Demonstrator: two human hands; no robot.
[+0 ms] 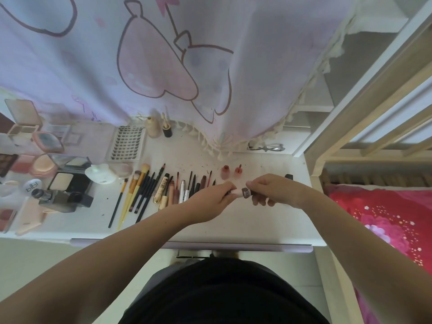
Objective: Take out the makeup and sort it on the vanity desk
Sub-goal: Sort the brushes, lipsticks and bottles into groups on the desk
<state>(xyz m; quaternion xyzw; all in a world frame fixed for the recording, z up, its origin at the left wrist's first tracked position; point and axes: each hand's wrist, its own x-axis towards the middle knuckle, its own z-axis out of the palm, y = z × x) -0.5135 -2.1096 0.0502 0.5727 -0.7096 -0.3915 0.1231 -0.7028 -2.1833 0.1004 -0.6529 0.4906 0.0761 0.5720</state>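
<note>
Over the near right part of the white table (233, 228) both hands meet around one small makeup tube (243, 192), held level just above the tabletop. Left hand (211, 202) has its fingers curled round the pale pink end; right hand (272, 189) pinches the brown banded end between thumb and fingertips, so each hand is grasping the same tube.

Just left of the hands lies a row of brushes and pencils (149, 192), set side by side and running from near-left to far-right, with pens and slim tubes at its right end next to the left hand. Just beyond the hands stand two small reddish bottles (230, 171), close together but apart. A small black object (289, 176) lies beside the right wrist.

On the left part of the table sit open powder compacts (67, 176), a round pink puff case (43, 166), a white shell-shaped case (100, 173) and dark foundation bottles (63, 199) lying on their sides. Farther back are a tray of false lashes (126, 143), a beige bottle (153, 127) and a small black-based bottle (167, 130). An eyelash curler (268, 148) lies at the far right edge. A pale curtain (163, 61) with pink cartoon prints hangs over the back of the table, and a red flowered bed cover (385, 220) shows at the right.
</note>
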